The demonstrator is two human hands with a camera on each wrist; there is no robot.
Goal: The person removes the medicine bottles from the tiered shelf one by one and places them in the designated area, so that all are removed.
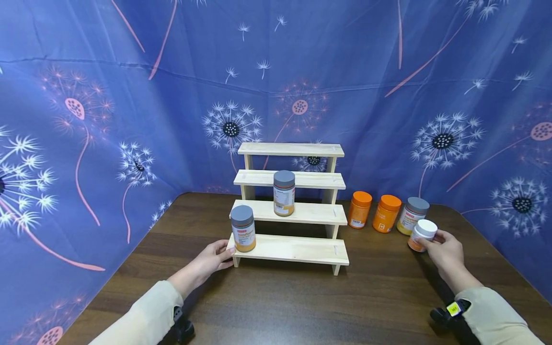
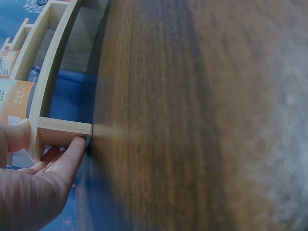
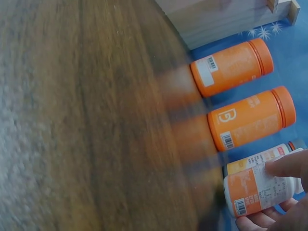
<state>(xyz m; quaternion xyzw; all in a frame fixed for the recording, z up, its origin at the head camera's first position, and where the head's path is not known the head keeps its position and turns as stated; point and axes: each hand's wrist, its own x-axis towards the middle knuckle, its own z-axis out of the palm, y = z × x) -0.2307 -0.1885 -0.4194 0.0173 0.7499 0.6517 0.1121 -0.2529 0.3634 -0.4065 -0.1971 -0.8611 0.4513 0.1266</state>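
Bottle, small, white-capped, with white-and-orange label (image 1: 420,236): right side of the head view, held between thumb and fingers of the right hand (image 1: 446,253). Rack, four-tiered, pale wood (image 1: 316,214): centre, lowest tier's left end gripped by the left hand (image 1: 210,262), well apart from the right. Jars, grey-capped, white-and-orange labels (image 1: 243,234), two: lowest and second tiers. Jars, orange, cylindrical (image 1: 385,216), two: right of centre, on brown wood-grain table (image 1: 302,306).
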